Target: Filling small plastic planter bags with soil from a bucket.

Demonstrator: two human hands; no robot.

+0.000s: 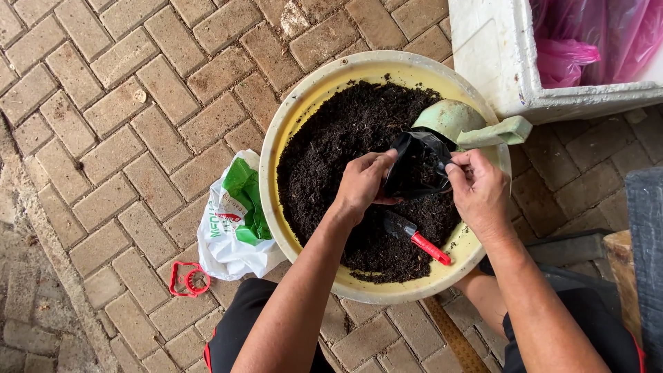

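Brick paving under basin (pixel 290 117); I note both hands, left hand (pixel 360 185) and right hand (pixel 478 190), clamped on limp black bag's (pixel 414 166) rim — light, floppy, best gripped there.

A white-green bag (pixel 231 224), red plastic ring (pixel 188 280), and white foam box (pixel 494 59) lined, seemingly, with pink plastic.

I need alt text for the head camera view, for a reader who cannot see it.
Two bare hands, left hand and right hand, hold a small black plastic bag open over a yellow basin of dark soil. A red-handled trowel lies in the soil, on brick paving.
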